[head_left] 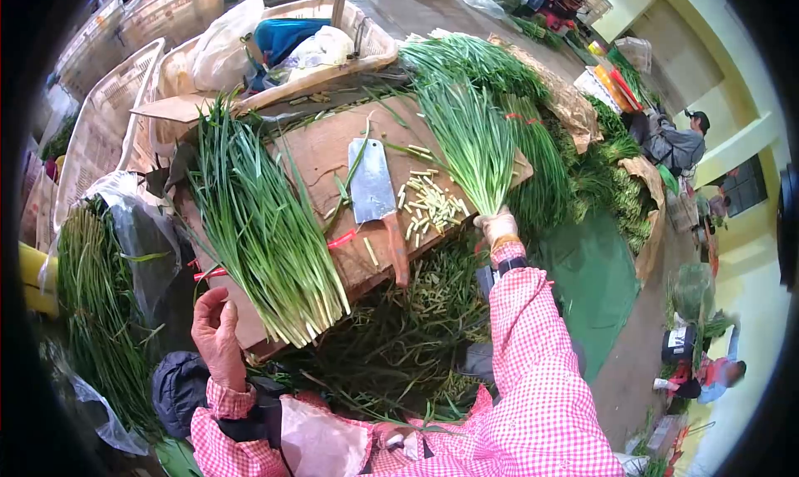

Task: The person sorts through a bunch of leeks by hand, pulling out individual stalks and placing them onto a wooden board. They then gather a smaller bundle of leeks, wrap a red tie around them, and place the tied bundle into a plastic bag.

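Observation:
My right hand (497, 227), in a pale glove, grips a bunch of green chives (474, 140) by its cut white ends at the right edge of a wooden chopping board (320, 148). My left hand (216, 331) hangs bare and loosely curled at the board's near left corner, holding nothing, beside the cut ends of a big trimmed chive bundle (258, 227) lying on the board. A cleaver (373, 186) with a wooden handle lies flat in the middle of the board. Short chopped stem ends (429, 202) are scattered between the cleaver and the held bunch.
More chive bundles (541, 161) are heaped to the right on a green sheet (595, 281). Trimmings (399, 335) cover the floor under the board. White crates (108, 119) and bags stand at left and behind. Another chive bundle (96, 310) lies at far left. Other people (678, 144) work at right.

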A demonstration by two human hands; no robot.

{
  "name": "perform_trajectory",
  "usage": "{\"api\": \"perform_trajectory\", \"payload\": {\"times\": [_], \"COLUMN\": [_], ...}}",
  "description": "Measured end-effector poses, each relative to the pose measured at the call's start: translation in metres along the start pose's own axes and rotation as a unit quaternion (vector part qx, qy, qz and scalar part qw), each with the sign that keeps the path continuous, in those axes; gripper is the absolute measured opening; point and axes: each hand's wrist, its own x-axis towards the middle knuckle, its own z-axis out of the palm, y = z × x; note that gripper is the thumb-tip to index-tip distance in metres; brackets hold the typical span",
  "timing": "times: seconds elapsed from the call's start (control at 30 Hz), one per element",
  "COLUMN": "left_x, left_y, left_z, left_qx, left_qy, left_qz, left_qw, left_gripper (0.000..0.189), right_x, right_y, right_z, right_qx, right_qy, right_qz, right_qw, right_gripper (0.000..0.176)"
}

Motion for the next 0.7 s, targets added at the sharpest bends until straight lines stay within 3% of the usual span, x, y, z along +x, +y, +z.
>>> {"api": "perform_trajectory", "payload": {"times": [0.07,0.13,0.2,0.27,0.33,0.37,0.43,0.47,0.53,0.57,0.6,0.67,0.7], "left_x": [0.001,0.002,0.002,0.001,-0.004,-0.004,-0.008,-0.010,-0.012,-0.013,-0.015,-0.004,0.003], "left_y": [0.001,0.005,0.010,0.014,0.024,0.024,0.036,0.039,0.036,0.037,0.052,0.048,0.047], "left_z": [-0.004,-0.006,-0.009,-0.008,-0.003,-0.003,0.002,0.004,0.004,0.006,0.006,0.003,0.003], "left_qx": [0.006,0.012,0.010,0.006,0.017,0.023,0.031,0.019,0.028,0.007,-0.002,-0.009,-0.029], "left_qy": [-0.001,-0.007,-0.014,-0.020,-0.017,-0.035,-0.064,-0.087,-0.144,-0.166,-0.203,-0.278,-0.267], "left_qz": [0.011,0.016,0.017,0.017,0.009,0.022,-0.001,-0.026,-0.041,-0.082,-0.147,-0.179,-0.180], "left_qw": [1.000,1.000,1.000,1.000,1.000,0.999,0.997,0.996,0.988,0.983,0.968,0.944,0.946], "left_gripper": [0.017,0.015,0.015,0.015,0.015,0.016,0.018,0.017,0.018,0.020,0.025,0.033,0.036], "right_x": [-0.006,0.001,0.003,0.019,-0.008,-0.001,-0.037,-0.067,-0.102,-0.125,-0.133,-0.167,-0.178], "right_y": [-0.011,-0.016,-0.044,-0.056,-0.106,-0.111,-0.153,-0.176,-0.206,-0.215,-0.215,-0.214,-0.207], "right_z": [-0.010,-0.025,-0.054,-0.092,-0.108,-0.135,-0.123,-0.117,-0.095,-0.075,-0.063,-0.021,0.002], "right_qx": [-0.009,0.096,0.027,0.187,0.098,0.154,0.133,0.058,0.099,0.086,0.073,0.058,0.069], "right_qy": [-0.004,0.003,-0.008,-0.078,-0.022,-0.063,-0.041,0.035,0.064,0.074,0.016,-0.007,-0.048], "right_qz": [0.047,0.027,0.016,-0.009,-0.081,-0.061,-0.113,-0.191,-0.192,-0.269,-0.270,-0.266,-0.279], "right_qw": [0.999,0.995,0.999,0.979,0.992,0.984,0.984,0.979,0.974,0.957,0.960,0.962,0.957], "right_gripper": [0.028,0.014,0.023,0.017,0.012,0.012,0.018,0.022,0.023,0.025,0.028,0.023,0.021]}}
